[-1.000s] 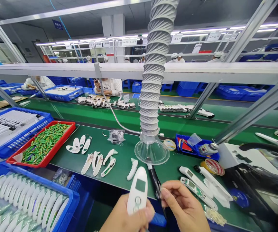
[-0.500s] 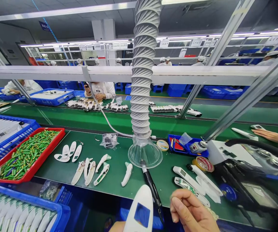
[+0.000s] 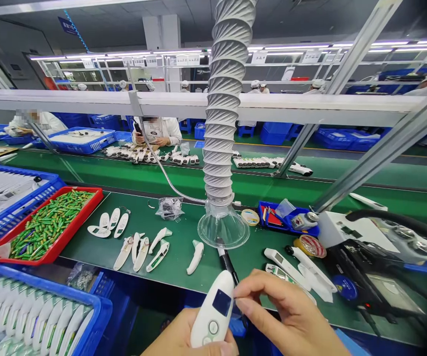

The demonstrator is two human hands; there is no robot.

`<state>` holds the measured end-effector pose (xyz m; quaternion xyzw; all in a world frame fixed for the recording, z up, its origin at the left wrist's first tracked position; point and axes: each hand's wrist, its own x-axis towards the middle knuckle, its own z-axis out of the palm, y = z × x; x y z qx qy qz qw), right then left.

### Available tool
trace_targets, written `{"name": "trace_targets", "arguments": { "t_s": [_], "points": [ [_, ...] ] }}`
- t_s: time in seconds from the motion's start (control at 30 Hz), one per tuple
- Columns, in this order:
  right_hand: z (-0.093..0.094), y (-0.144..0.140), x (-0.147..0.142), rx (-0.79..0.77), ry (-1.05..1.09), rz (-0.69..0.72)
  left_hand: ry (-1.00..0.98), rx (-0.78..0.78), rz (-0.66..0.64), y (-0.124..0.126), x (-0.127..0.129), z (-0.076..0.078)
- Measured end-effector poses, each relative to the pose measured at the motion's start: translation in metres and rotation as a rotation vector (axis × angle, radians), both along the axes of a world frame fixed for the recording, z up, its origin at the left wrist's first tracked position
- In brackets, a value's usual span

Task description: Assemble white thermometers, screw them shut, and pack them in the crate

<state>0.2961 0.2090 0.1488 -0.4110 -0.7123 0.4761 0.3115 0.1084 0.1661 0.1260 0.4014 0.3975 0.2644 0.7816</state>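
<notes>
My left hand (image 3: 184,333) grips a white thermometer casing (image 3: 212,309) from below. The casing stands tilted, with its dark window and round button facing me. My right hand (image 3: 283,309) is closed in a pinch at the casing's right edge, beside the window. Whatever lies between those fingertips, if anything, is too small or hidden to make out. Behind the casing, a black-handled soldering iron (image 3: 227,261) rests with its upper end under the clear hood (image 3: 223,230). To its left lies a white curved shell (image 3: 195,257).
Open white housings (image 3: 139,252) and small white covers (image 3: 109,222) lie left on the green bench. Beyond them stands a red tray (image 3: 97,198) of green cells. A blue crate (image 3: 102,309) sits lower left. White devices (image 3: 287,267) and a black soldering station (image 3: 369,291) lie right. A ribbed duct (image 3: 221,123) hangs centrally.
The casing has risen further into view, showing its buttons, and its window now looks dark. My right hand has moved left to the casing's edge. A co-worker's hand at far right has left view.
</notes>
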Motion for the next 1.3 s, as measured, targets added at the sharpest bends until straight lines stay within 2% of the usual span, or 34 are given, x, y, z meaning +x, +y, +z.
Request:
{"name": "trace_targets", "arguments": {
  "t_s": [0.17,0.43,0.67,1.3],
  "points": [
    [0.009,0.006,-0.012,0.092,-0.110,0.127,0.006,0.052,0.001,-0.001,0.001,-0.004],
    [0.014,0.013,-0.016,0.088,-0.217,0.252,0.041,0.101,-0.011,-0.002,-0.001,-0.010],
    [0.017,0.012,-0.014,0.081,-0.218,0.243,0.082,0.059,-0.024,-0.003,0.001,-0.012],
    [0.014,0.014,-0.010,0.057,-0.227,0.273,0.048,0.095,-0.046,-0.003,0.002,-0.016]
  ]
}}
